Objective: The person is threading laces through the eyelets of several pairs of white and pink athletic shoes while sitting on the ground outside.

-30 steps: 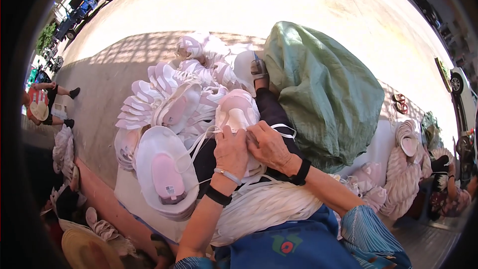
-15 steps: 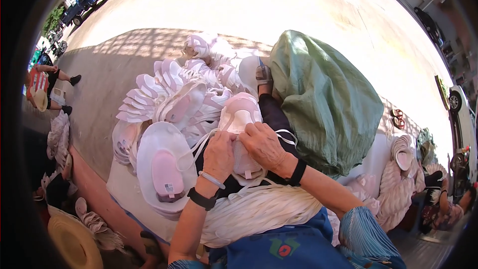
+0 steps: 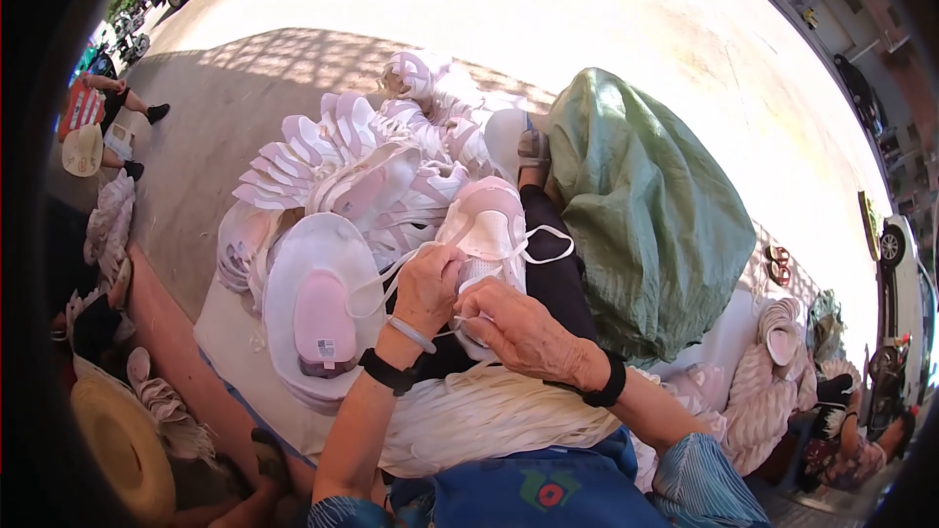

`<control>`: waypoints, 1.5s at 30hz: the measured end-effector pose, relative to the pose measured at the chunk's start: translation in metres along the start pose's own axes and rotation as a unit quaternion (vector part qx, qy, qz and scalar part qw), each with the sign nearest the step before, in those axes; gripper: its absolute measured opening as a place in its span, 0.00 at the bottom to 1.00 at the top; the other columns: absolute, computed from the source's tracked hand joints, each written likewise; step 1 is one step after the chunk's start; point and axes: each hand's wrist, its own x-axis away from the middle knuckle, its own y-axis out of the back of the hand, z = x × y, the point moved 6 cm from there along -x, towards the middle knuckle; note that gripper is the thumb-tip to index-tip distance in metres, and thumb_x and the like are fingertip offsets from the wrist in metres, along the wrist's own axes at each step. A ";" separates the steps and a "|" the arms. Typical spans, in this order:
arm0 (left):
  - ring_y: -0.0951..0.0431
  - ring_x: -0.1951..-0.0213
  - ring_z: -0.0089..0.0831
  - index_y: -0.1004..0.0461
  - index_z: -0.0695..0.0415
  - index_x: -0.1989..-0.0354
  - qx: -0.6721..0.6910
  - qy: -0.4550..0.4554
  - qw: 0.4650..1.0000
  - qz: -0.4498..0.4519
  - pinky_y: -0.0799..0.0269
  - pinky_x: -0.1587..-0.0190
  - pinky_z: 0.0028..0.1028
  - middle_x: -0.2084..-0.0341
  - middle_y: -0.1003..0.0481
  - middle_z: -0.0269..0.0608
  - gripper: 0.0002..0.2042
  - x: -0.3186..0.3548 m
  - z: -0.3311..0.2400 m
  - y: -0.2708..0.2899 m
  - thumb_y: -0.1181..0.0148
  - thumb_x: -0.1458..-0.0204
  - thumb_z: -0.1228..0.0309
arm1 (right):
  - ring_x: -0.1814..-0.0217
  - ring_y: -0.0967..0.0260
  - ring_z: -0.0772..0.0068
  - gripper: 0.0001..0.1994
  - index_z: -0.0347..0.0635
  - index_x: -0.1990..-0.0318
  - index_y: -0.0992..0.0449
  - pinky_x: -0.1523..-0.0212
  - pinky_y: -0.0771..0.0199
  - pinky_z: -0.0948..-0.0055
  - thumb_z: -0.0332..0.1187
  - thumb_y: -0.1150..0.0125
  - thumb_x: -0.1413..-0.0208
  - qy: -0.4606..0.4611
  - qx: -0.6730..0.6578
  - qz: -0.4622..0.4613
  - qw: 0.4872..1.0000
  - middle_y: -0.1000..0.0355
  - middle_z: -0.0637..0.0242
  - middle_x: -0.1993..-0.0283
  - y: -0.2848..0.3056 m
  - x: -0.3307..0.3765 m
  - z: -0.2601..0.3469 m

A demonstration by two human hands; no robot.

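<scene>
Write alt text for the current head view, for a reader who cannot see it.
The left hand and right hand work close together over a pink-and-white shoe. White strands lie closer to the body, more shoes are heaped beyond, and green fabric bulges to the right.

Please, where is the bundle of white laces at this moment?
In the head view, the white laces lie low, near the middle, below the right hand and above the blue cloth.
</scene>
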 end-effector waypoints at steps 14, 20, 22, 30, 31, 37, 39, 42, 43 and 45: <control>0.23 0.67 0.49 0.26 0.61 0.67 0.051 0.063 0.997 -0.021 0.28 0.63 0.38 0.70 0.24 0.50 0.05 -0.010 0.009 -0.002 0.43 0.53 0.80 | 0.67 0.27 0.46 0.07 0.38 0.70 0.28 0.67 0.28 0.54 0.33 0.44 0.49 -0.220 0.196 -0.112 0.949 0.27 0.51 0.71 -0.007 -0.015 -0.087; 0.21 0.67 0.45 0.28 0.62 0.66 0.003 0.033 0.999 -0.014 0.27 0.64 0.34 0.72 0.24 0.50 0.05 -0.015 0.008 -0.006 0.44 0.53 0.81 | 0.70 0.27 0.45 0.10 0.38 0.73 0.25 0.68 0.27 0.56 0.35 0.40 0.49 -0.248 0.199 -0.153 0.936 0.26 0.48 0.73 -0.010 -0.014 -0.093; 0.21 0.67 0.46 0.29 0.62 0.66 -0.003 0.025 1.000 -0.009 0.27 0.65 0.35 0.73 0.24 0.51 0.06 -0.017 0.007 -0.008 0.44 0.53 0.82 | 0.70 0.27 0.45 0.10 0.38 0.73 0.25 0.68 0.27 0.56 0.36 0.40 0.49 -0.252 0.196 -0.154 0.935 0.26 0.48 0.73 -0.010 -0.012 -0.095; 0.22 0.69 0.47 0.30 0.60 0.67 -0.088 0.032 0.992 0.084 0.28 0.66 0.37 0.76 0.25 0.51 0.06 -0.034 0.011 -0.018 0.41 0.54 0.77 | 0.71 0.28 0.45 0.11 0.38 0.73 0.29 0.69 0.28 0.53 0.37 0.43 0.46 -0.235 0.215 -0.148 0.936 0.27 0.51 0.74 -0.013 -0.012 -0.094; 0.22 0.69 0.47 0.30 0.60 0.67 -0.091 0.033 0.992 0.084 0.28 0.66 0.37 0.76 0.25 0.51 0.06 -0.032 0.012 -0.016 0.41 0.54 0.77 | 0.71 0.28 0.45 0.11 0.38 0.73 0.29 0.69 0.28 0.53 0.37 0.43 0.46 -0.233 0.212 -0.147 0.938 0.27 0.51 0.74 -0.014 -0.012 -0.093; 0.22 0.68 0.47 0.27 0.61 0.63 -0.029 0.073 0.996 0.052 0.26 0.62 0.37 0.72 0.23 0.51 0.11 -0.012 0.014 -0.007 0.37 0.55 0.73 | 0.70 0.28 0.46 0.11 0.38 0.72 0.29 0.70 0.29 0.53 0.37 0.43 0.45 -0.219 0.193 -0.162 0.943 0.27 0.51 0.74 -0.011 -0.008 -0.096; 0.22 0.63 0.47 0.28 0.64 0.55 -0.026 0.076 0.996 0.044 0.26 0.57 0.35 0.61 0.24 0.52 0.19 0.000 0.010 -0.004 0.36 0.57 0.72 | 0.70 0.28 0.46 0.10 0.38 0.71 0.29 0.70 0.29 0.54 0.36 0.43 0.45 -0.212 0.185 -0.180 0.943 0.27 0.51 0.74 -0.010 -0.008 -0.094; 0.28 0.51 0.50 0.33 0.67 0.48 -0.126 -0.016 0.991 0.032 0.32 0.46 0.36 0.50 0.31 0.56 0.25 0.016 -0.015 -0.005 0.37 0.57 0.73 | 0.71 0.28 0.46 0.10 0.39 0.71 0.29 0.70 0.29 0.54 0.36 0.44 0.44 -0.207 0.180 -0.189 0.943 0.27 0.51 0.74 -0.011 -0.008 -0.093; 0.28 0.51 0.50 0.33 0.67 0.48 -0.127 -0.017 0.991 0.031 0.32 0.46 0.36 0.50 0.31 0.56 0.25 0.017 -0.016 -0.005 0.37 0.57 0.73 | 0.71 0.28 0.46 0.10 0.39 0.71 0.29 0.70 0.29 0.54 0.36 0.44 0.44 -0.206 0.180 -0.190 0.943 0.27 0.51 0.74 -0.012 -0.008 -0.093; 0.33 0.46 0.52 0.36 0.68 0.46 -0.164 0.003 0.984 0.070 0.34 0.45 0.40 0.46 0.36 0.55 0.26 0.020 -0.014 -0.011 0.39 0.55 0.73 | 0.72 0.28 0.47 0.09 0.40 0.70 0.29 0.71 0.29 0.54 0.36 0.45 0.44 -0.209 0.195 -0.189 0.940 0.27 0.52 0.73 -0.015 -0.007 -0.092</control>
